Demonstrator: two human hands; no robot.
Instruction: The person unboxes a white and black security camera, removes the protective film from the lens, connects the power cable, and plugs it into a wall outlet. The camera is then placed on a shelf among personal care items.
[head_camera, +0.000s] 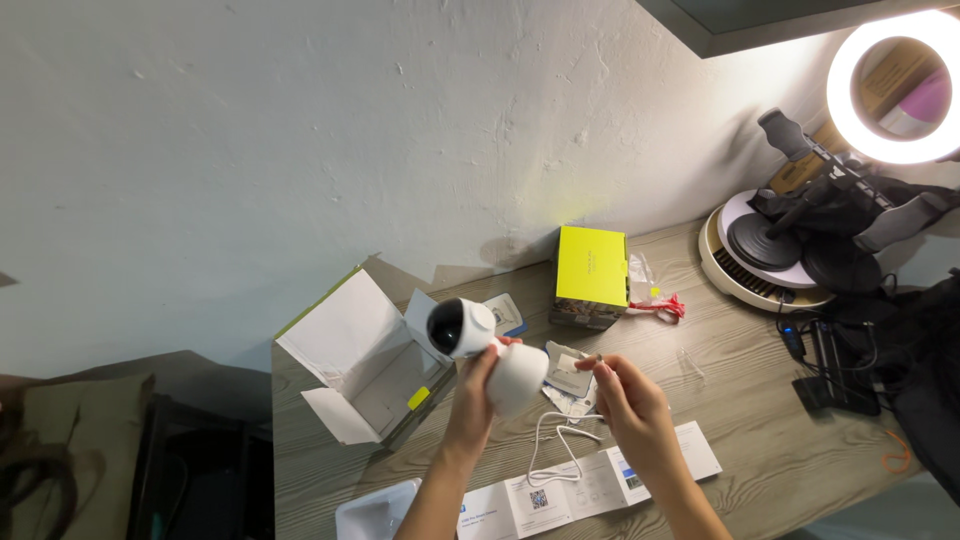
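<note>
On the grey wood-grain tabletop (760, 400), the open white cardboard box with flaps spread (365, 365) lies furthest left and serves as the landmark. Just right of that box, the left hand (478, 385) is raised above the tabletop with its fingers (497, 345) wrapped tight around the white rounded security camera with a black dome lens (480, 350); the lens end points up and toward the box, and the pale body hangs below the grip. Below the box, at the near edge, lies a white folded paper leaflet (585, 485), spread flat. Right of the camera, the right hand (625, 400) hovers over the tabletop, its fingers (600, 368) pinched together on the end of a thin white cable (560, 440), which loops down toward the leaflet. Between the two hands lies a small clear plastic bag with a grey part inside (568, 372). Farther right of the box stands a closed yellow-topped cardboard box (592, 265), with a red twist tie (660, 306) beside it. At the far right, well apart from the open box, sit a round white stand with black discs (770, 255) and a glowing ring lamp (893, 85).
</note>
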